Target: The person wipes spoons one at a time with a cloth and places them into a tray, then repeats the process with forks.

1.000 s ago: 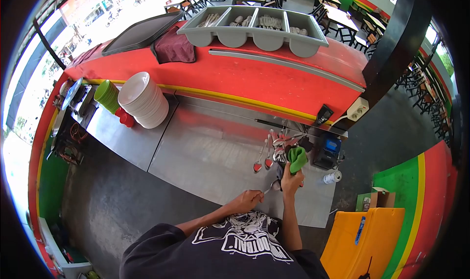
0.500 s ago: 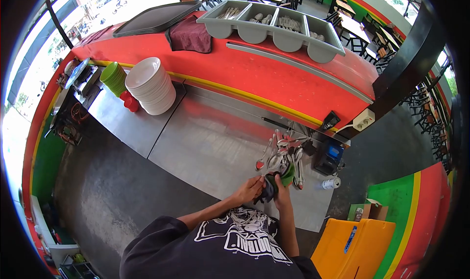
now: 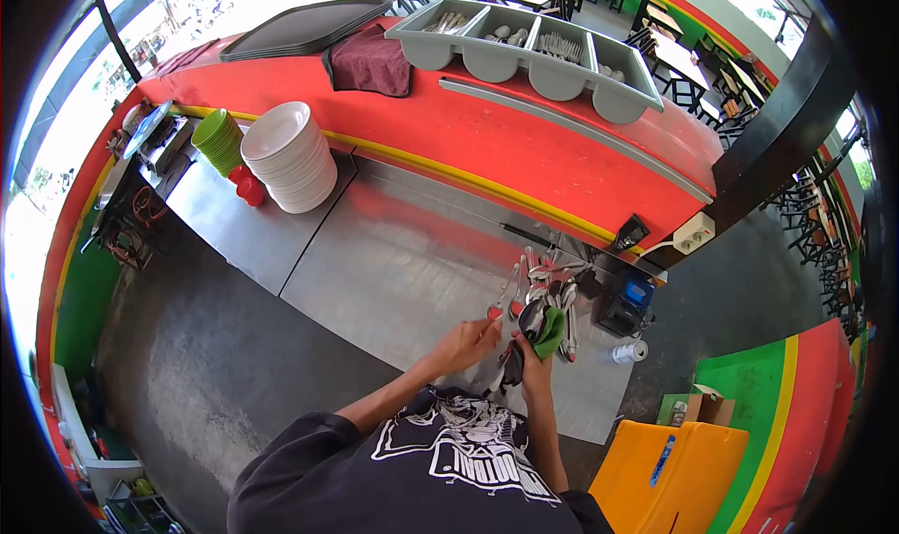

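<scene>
My right hand (image 3: 537,369) is closed around a bunched green and dark cloth (image 3: 551,333), part of which hangs down beside the wrist. To its left, my left hand (image 3: 465,346) has its fingers pinched together near the bowl of a spoon (image 3: 496,311); what they hold, if anything, I cannot make out. Just beyond both hands lies a loose pile of metal spoons and other cutlery (image 3: 538,270) on the steel counter (image 3: 393,262). The cloth and right hand hide the near part of the pile.
A can (image 3: 629,351) and a black device with a blue screen (image 3: 627,304) stand right of the cutlery. White plates (image 3: 295,164), green bowls (image 3: 217,140) and red cups (image 3: 248,189) are stacked left. A grey cutlery holder (image 3: 524,61) sits on the red ledge (image 3: 524,126).
My left hand has come away from the cloth and moved slightly up, opening a gap between the hands. The cloth has shifted in my right hand, which stays closed on it.
</scene>
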A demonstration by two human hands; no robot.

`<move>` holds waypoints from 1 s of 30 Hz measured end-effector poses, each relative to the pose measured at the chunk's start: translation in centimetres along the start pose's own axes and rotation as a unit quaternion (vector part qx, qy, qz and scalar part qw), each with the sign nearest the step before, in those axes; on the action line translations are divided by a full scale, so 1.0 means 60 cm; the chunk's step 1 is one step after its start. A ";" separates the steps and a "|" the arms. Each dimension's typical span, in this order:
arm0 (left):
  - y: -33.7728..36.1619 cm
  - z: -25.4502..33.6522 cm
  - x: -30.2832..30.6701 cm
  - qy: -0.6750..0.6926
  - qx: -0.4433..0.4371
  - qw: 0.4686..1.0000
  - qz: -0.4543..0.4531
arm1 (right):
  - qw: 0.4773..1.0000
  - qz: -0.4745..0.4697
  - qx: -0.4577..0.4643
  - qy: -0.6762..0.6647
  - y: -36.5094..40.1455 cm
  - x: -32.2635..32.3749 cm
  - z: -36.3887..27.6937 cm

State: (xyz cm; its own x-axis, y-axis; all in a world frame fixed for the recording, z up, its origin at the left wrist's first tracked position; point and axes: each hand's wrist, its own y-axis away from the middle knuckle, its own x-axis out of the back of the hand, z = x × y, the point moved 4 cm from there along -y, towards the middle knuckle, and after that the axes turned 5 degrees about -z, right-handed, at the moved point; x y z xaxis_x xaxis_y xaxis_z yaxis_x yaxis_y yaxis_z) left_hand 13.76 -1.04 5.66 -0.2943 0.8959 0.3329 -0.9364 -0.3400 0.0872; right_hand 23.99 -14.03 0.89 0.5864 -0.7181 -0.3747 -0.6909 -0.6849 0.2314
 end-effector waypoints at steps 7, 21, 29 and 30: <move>-0.039 0.022 0.022 0.044 -0.056 0.987 0.146 | 0.994 -0.074 -0.008 0.081 0.022 -0.056 -0.039; -0.088 -0.006 0.060 0.036 0.026 0.977 0.211 | 0.987 -0.093 -0.028 0.126 0.051 -0.072 -0.048; -0.108 0.001 0.054 0.059 0.018 0.969 0.241 | 0.991 -0.065 -0.060 0.096 0.070 -0.055 -0.057; -0.109 0.008 0.054 0.068 0.014 0.966 0.249 | 0.992 -0.061 -0.062 0.089 0.070 -0.052 -0.057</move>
State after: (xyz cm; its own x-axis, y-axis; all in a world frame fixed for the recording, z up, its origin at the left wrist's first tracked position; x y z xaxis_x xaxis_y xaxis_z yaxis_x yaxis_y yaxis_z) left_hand 19.04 3.95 6.63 -0.7306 0.6486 0.2132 -0.6678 -0.7439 -0.0256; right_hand 20.67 -15.10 6.09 0.7355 -0.6319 -0.2445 -0.5591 -0.7699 0.3078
